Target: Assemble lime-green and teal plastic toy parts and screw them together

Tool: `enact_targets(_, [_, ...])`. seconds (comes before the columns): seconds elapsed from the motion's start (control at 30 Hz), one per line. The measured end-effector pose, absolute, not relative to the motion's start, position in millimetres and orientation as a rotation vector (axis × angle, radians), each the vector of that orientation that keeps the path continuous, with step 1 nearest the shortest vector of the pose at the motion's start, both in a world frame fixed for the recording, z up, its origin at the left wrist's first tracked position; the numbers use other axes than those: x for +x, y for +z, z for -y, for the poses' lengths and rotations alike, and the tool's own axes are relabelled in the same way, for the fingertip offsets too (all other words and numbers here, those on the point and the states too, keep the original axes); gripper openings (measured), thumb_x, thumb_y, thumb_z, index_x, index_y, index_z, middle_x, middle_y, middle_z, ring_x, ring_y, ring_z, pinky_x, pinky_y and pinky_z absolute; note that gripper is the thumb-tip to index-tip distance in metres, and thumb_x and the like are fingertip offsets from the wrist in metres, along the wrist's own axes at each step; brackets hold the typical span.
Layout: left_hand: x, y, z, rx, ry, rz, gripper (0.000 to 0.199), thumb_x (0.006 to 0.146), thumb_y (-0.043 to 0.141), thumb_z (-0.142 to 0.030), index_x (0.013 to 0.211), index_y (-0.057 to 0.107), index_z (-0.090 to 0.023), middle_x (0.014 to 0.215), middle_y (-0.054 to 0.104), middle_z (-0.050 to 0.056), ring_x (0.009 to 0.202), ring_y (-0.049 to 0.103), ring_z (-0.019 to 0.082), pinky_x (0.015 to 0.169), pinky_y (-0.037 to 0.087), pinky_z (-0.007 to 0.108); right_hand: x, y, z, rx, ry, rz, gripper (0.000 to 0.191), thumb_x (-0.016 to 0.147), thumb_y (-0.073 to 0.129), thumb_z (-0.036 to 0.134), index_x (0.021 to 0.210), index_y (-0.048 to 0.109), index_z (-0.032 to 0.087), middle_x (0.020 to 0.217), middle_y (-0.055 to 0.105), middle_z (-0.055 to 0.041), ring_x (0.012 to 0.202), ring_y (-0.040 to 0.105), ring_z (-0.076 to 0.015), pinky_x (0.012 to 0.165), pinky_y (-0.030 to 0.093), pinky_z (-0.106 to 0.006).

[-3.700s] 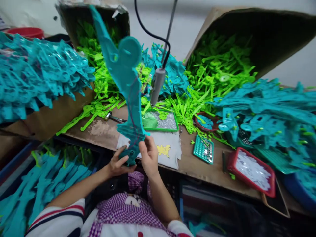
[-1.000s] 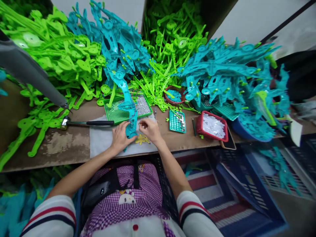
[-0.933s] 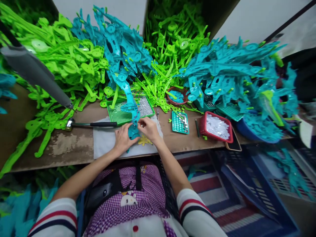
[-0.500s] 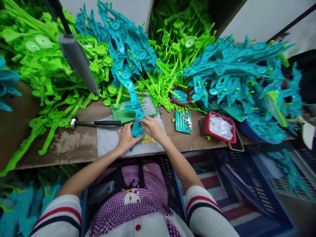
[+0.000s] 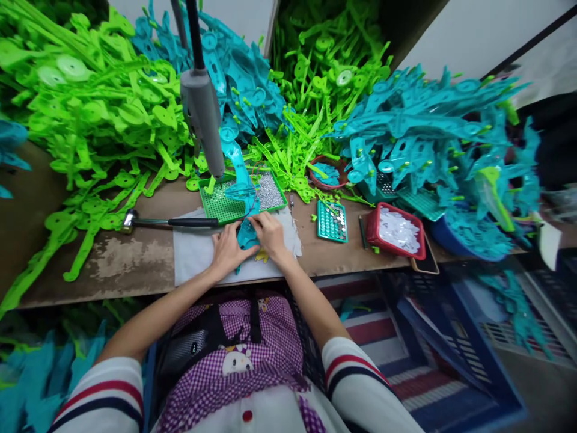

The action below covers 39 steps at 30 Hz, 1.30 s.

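- Head view, and both hands are on the blue part, its lower end over the grey cloth, its upper length slanting across the green tray!
- Left hand: this grip is closed round the part's lower end, thumb on the near side, fingers on the far.
- Right hand: thumb and fingertips bunched at the part's right edge, just above the left thumb; whether this grip pinches anything small, I cannot tell.
- Under that right wrist, a yellow print peeks out on the cloth.
- Over the tray's left side hangs the grey driver, tip down, well clear of both hands; silver bits fill the tray's right half.
- Left along the bench lies the hammer, head leftward, handle end near the left hand.
- Off to the right, a teal tray of metal discs, then a red box of white pieces.
- And behind it all, great heaps: green parts on the left, blue parts on the right!
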<state>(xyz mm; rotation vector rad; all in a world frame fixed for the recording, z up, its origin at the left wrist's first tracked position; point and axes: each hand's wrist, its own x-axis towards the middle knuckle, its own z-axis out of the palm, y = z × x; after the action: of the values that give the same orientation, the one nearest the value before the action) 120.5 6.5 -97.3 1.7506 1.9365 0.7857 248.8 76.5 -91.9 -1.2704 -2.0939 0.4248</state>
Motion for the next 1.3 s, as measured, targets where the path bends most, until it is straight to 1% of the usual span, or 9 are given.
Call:
enact_targets(0.1, [120,-99,-6,1.765,0.802,-1.935,0.069,0.072,0.076,-0.039,0.130,0.046,-0.018,0.128,0.059,0.017,0.123,0.054,0.035,0.096,0.038,0.046,248,-95,-60,-1.318,0.247,2.224,0.027,0.099,0.045,0.034,0.099,0.070,0.021,0.089,0.070,-0.0097,0.082,0.062,-0.0219,0.074,0.046,-0.033])
enact_targets(0.23, [120,-100,-6,1.760,0.798,-1.948,0.069,0.072,0.075,-0.041,0.130,0.046,-0.018,0.127,0.060,0.017,0.122,0.054,0.036,0.096,0.038,0.048,286,-90,-47,-1.292,0.234,2.181,0.034,0.097,0.046,0.031,0.127,0.062,0.025,0.114,0.066,-0.0125,0.097,0.062,-0.0237,0.083,0.049,-0.037])
enact_targets(0.33, [119,-100,-6,1.770,0.786,-1.926,0.072,0.071,0.076,-0.045,0.130,0.046,-0.019,0.127,0.059,0.016,0.122,0.053,0.037,0.097,0.038,0.049,350,-83,-70,-1.512,0.154,1.902,0.033,0.098,0.042,0.030,0.118,0.067,0.023,0.110,0.064,-0.0123,0.103,0.060,-0.0243,0.086,0.049,-0.037])
enact_targets(0.47, [119,-99,-5,1.766,0.790,-1.934,0.071,0.071,0.075,-0.046,0.130,0.047,-0.019,0.127,0.059,0.016,0.122,0.053,0.037,0.097,0.038,0.049,426,-80,-120,-1.870,0.060,1.822,0.025,0.094,0.049,0.028,0.096,0.071,0.017,0.097,0.063,-0.0113,0.083,0.057,-0.0200,0.071,0.042,-0.031])
enact_targets(0.6, [119,-99,-5,1.774,0.771,-1.939,0.071,0.071,0.075,-0.046,0.130,0.047,-0.017,0.127,0.058,0.017,0.122,0.053,0.037,0.097,0.038,0.049,443,-84,-138,-1.865,0.071,1.940,0.017,0.091,0.055,0.024,0.089,0.070,0.017,0.090,0.062,-0.0075,0.067,0.045,-0.0141,0.059,0.029,-0.030])
enact_targets(0.77, [118,-99,-6,1.770,0.750,-1.946,0.073,0.070,0.076,-0.047,0.131,0.046,-0.019,0.124,0.060,0.015,0.120,0.053,0.037,0.096,0.037,0.048,441,-79,-134,-1.780,0.074,2.085,0.014,0.090,0.055,0.018,0.081,0.066,0.020,0.083,0.058,-0.0045,0.064,0.040,-0.0133,0.057,0.020,-0.030])
enact_targets(1.0, [118,-100,-6,1.764,0.781,-1.948,0.072,0.069,0.077,-0.047,0.130,0.047,-0.020,0.123,0.061,0.014,0.119,0.053,0.037,0.096,0.036,0.049,436,-55,-126,-1.717,0.088,2.165,0.009,0.083,0.062,0.017,0.075,0.065,0.019,0.077,0.061,-0.0057,0.066,0.048,-0.0155,0.064,0.033,-0.029])
enact_targets(1.17, [119,-98,-6,1.773,0.770,-1.938,0.071,0.070,0.076,-0.048,0.130,0.048,-0.020,0.125,0.060,0.014,0.121,0.053,0.036,0.096,0.036,0.047,338,-63,-89,-1.265,0.197,2.286,0.019,0.093,0.051,0.031,0.092,0.068,0.023,0.084,0.066,-0.0046,0.076,0.059,-0.0165,0.073,0.044,-0.030])
enact_targets(1.3, [121,-95,-6,1.758,0.750,-1.967,0.072,0.069,0.078,-0.046,0.130,0.048,-0.020,0.126,0.060,0.015,0.121,0.053,0.035,0.095,0.037,0.046,278,-77,-84,-1.047,0.206,2.353,0.024,0.096,0.047,0.028,0.086,0.068,0.022,0.084,0.070,-0.0063,0.076,0.061,-0.0187,0.072,0.043,-0.033])
